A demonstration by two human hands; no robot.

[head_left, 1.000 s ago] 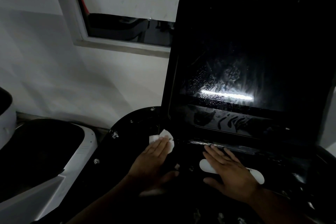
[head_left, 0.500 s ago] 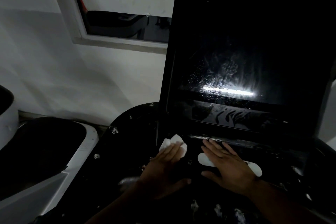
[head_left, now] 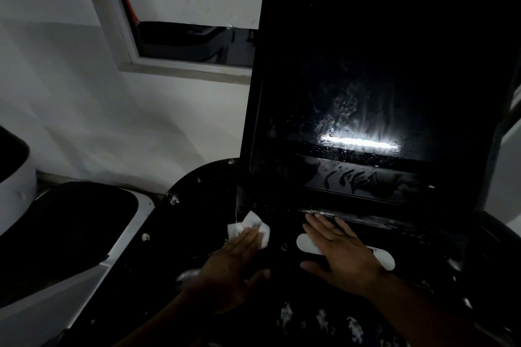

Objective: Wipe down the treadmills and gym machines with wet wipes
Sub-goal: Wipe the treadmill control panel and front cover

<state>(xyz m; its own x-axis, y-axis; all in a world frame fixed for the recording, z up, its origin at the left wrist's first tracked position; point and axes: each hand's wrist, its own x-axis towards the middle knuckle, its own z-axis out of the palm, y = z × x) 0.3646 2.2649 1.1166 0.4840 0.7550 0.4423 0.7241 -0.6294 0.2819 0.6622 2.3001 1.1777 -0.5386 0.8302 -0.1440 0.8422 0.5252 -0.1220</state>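
The only thing like a container is a dark hollow [head_left: 84, 222] rimmed in white on the neighbouring machine [head_left: 135, 225] at 9 o'clock; it is too dark to tell what, if anything, lies in it.

No brand or label can be read. At 6 o'clock, faint marks that may be numerals sit among white flecks [head_left: 286, 314] on the black console [head_left: 197, 214], too dim to make out.

The wet wipe [head_left: 249, 224], white and crumpled, lies on the console just left of centre, at about 7 o'clock, close to the lower left corner of the upright screen [head_left: 380, 79]. The left hand [head_left: 234, 265] presses on it with straight fingers laid flat and the thumb spread to the side; it does not curl round the wipe.

The right hand [head_left: 344, 256], at 5 o'clock, rests flat on the console with fingers straight and slightly spread, lying across a white oval pad [head_left: 306, 244].

The screen shows wet smears and a bright bar of reflected light [head_left: 358, 142]. A window frame [head_left: 180, 65] stands at 11 o'clock.
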